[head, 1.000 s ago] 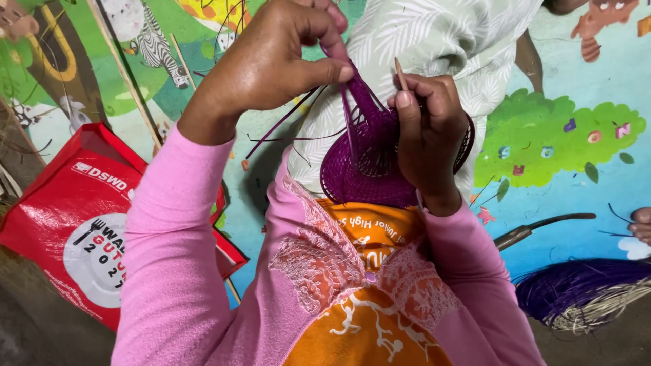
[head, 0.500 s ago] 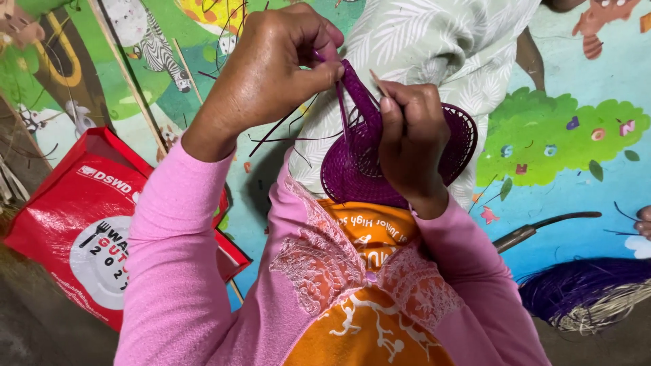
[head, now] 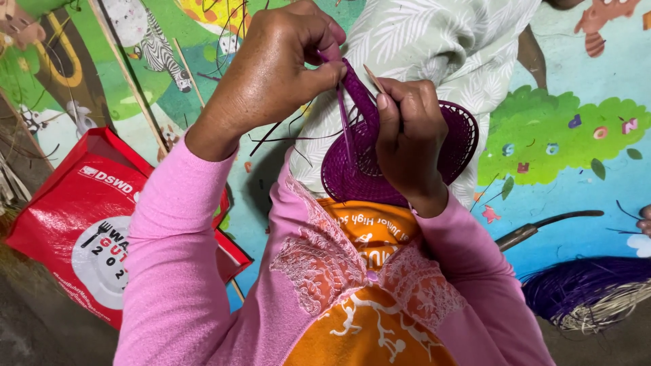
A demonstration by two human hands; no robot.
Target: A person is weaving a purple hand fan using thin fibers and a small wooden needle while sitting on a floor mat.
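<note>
- Head view: the left hand (head: pixel 274 64) pinches a purple strand (head: pixel 342 112) between thumb and fingertips, drawn up from the purple woven piece (head: pixel 359 163) resting on the lap just below both hands.
- The right hand (head: pixel 407 139) is closed around the raised edge of the woven piece, and it also grips a thin wooden stick (head: pixel 373 78) whose tip pokes out above the thumb.
- Risk, as I judge it: too hard a pull could snap the thin strand or pucker the weave; the loose strands hanging beside the left hand could tangle; the stick's point could slip and spread the woven rows.
- Count: one woven piece, one stick and one strand pinched, with several loose ones I cannot count.
- Left of the left arm lies one red bag (head: pixel 74 217). Right of the right arm lie one dark-handled tool (head: pixel 542 227) and one bundle of purple fibres (head: pixel 586 291), all on a picture mat (head: pixel 563 129).
</note>
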